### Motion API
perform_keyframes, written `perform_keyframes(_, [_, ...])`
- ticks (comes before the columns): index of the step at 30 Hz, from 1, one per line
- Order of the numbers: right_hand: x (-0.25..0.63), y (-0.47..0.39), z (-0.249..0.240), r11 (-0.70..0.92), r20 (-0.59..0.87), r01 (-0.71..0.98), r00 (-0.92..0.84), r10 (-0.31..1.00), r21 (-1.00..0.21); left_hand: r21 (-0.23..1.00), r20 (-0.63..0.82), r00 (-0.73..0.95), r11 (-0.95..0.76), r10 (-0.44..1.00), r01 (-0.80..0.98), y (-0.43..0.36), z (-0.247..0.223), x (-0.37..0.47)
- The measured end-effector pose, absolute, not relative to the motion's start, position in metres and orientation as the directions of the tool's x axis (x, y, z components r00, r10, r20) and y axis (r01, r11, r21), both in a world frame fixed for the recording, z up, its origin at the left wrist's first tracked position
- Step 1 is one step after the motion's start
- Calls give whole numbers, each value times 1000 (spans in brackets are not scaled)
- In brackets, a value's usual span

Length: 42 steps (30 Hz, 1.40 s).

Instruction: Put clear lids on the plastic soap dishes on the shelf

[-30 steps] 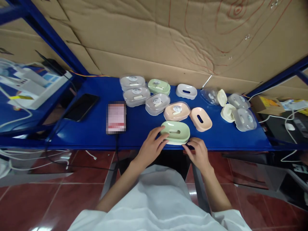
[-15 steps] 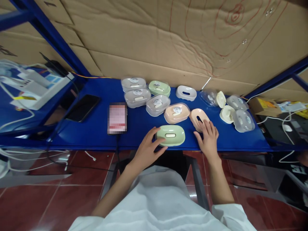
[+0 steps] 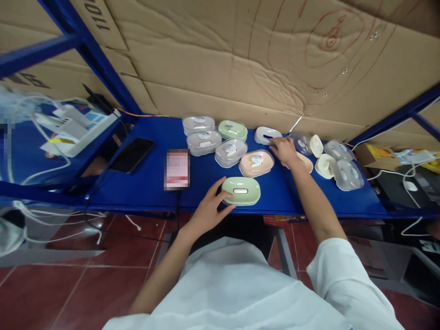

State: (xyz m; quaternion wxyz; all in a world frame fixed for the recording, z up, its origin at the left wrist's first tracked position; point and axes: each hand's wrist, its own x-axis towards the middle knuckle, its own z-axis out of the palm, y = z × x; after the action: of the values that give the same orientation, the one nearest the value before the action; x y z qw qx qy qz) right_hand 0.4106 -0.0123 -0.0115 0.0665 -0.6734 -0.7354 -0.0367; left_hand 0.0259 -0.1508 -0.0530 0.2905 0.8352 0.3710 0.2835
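Note:
A green oval dish (image 3: 249, 192) with a pale insert in its slot lies near the front edge of the blue table. My left hand (image 3: 211, 206) is around its left end, fingers apart, the fingertips touching it. My right hand (image 3: 286, 151) reaches to the back, its fingertips at the right end of a white oval dish (image 3: 265, 134) with a dark slot; whether they grip it is unclear. Under my right wrist, a peach dish (image 3: 305, 163) is partly hidden. Between my hands sits a peach dish with a clear lid (image 3: 256, 164).
Lidded grey dishes (image 3: 204, 143) and a green one (image 3: 232, 130) stand at the back left. Cream parts (image 3: 325, 166) and clear-lidded dishes (image 3: 349, 175) lie to the right. A screen device (image 3: 177, 169) and a dark phone (image 3: 132, 155) are at the left, before a cardboard wall (image 3: 206, 59).
My right hand has left the slotted peach dish and moved back to the white dish. My left hand remains at the green dish. The camera view has shifted slightly.

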Motion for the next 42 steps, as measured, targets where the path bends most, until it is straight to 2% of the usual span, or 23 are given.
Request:
perform_keyframes(4, [421, -15, -10, 76, 210, 997, -69, 975, -28, 701, 254, 565, -552, 785, 451, -151, -54, 25])
perform_keyframes(7, [447, -25, -6, -224, 344, 974, 216, 914, -18, 699, 264, 562, -557, 784, 448, -150, -55, 26])
perform_keyframes(9, [465, -30, -4, -417, 340, 908, 405, 849, -40, 697, 273, 559, -561, 783, 446, -151, -55, 26])
perform_keyframes(11, [477, -34, -4, -470, 289, 881, 463, 838, -51, 693, 275, 553, -561, 786, 453, -151, -54, 27])
perform_keyframes(13, [482, -39, -5, -422, 300, 904, 423, 855, -72, 689, 274, 549, -559, 790, 462, -152, -54, 27])
perform_keyframes(18, [478, -54, -11, -264, 460, 953, 304, 834, -150, 684, 285, 544, -565, 790, 462, -152, -56, 28])
perform_keyframes(22, [472, -55, -14, -252, 331, 965, 264, 906, -79, 675, 287, 543, -568, 790, 471, -151, -57, 28])
perform_keyframes(25, [470, -51, -13, -271, 323, 958, 288, 901, -100, 675, 284, 540, -565, 793, 474, -151, -57, 29])
perform_keyframes(30, [471, -49, -3, -245, 404, 960, 281, 871, -138, 663, 296, 542, -578, 786, 477, -152, -55, 30])
perform_keyframes(35, [441, -90, 8, -135, 637, 986, 165, 753, -95, 672, 297, 522, -563, 799, 480, -152, -55, 32])
perform_keyframes(38, [391, -146, -4, 2, 644, 1000, 2, 765, -6, 724, 266, 484, -504, 834, 471, -151, -56, 33])
perform_keyframes(40, [351, -183, -18, 194, 605, 979, -189, 773, 59, 761, 234, 463, -458, 855, 459, -150, -58, 33])
perform_keyframes(42, [317, -208, -30, 426, 562, 902, -386, 732, 65, 784, 203, 464, -427, 862, 450, -149, -59, 32])
